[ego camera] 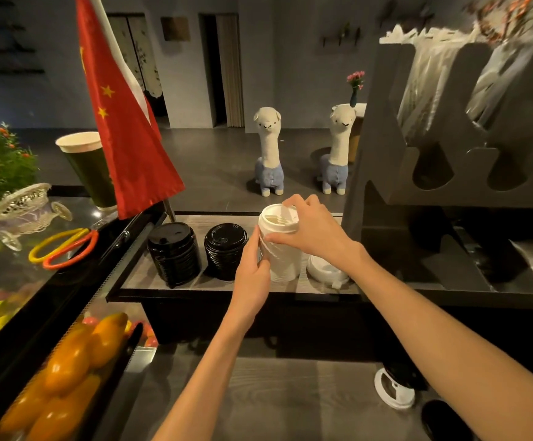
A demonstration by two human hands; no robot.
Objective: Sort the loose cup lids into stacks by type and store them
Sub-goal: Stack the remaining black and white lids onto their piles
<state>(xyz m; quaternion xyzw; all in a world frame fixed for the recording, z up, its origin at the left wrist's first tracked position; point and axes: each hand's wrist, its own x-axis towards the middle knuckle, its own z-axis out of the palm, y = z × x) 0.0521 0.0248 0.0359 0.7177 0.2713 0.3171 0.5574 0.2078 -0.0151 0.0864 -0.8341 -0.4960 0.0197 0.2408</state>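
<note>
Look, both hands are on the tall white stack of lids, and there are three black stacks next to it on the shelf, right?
Not quite. The head view shows two black stacks, not three, beside the tall white stack on the shelf. The left hand and right hand are both on the white stack.

white lid stack point(280, 249) | black lid stacks point(173, 253) | red flag point(121, 122), yellow stars

On the raised shelf point(150, 281), 4 lid stacks in a row: 2 at left point(173, 253) point(225, 250), the tall stack point(280, 246) next, a low stack point(325, 268) rightmost. Left hand point(254, 275) against the tall stack's left side, right hand point(314, 229) over its top. Behind the shelf, 2 plush llamas point(268, 151) point(338, 148); on the lower counter near the right forearm, 1 loose lid point(394, 393).
</note>
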